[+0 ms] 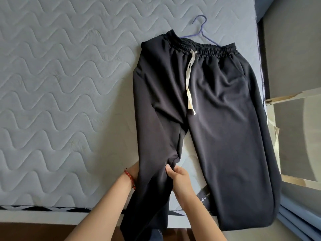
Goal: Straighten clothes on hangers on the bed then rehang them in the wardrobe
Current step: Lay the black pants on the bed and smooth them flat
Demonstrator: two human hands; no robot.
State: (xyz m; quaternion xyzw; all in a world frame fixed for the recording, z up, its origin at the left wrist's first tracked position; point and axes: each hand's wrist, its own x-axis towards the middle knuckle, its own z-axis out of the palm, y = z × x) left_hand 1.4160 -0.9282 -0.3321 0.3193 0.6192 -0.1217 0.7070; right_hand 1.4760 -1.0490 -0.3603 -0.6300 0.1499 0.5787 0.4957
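1. Two bare forearms in view, no sleeves showing
2. Left hand [134, 169] largely hidden, only a bit of it visible
3. Red beaded bracelet [130, 178] worn on the left wrist
4. Right hand [180, 179] bare: no rings, no watch, no wristband

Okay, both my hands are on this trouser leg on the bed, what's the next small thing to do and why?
Probably draw the left leg gently toward you, smoothing it flat. The left hand and right hand grip its edges where it bunches, while the right leg already lies fairly flat on the mattress.
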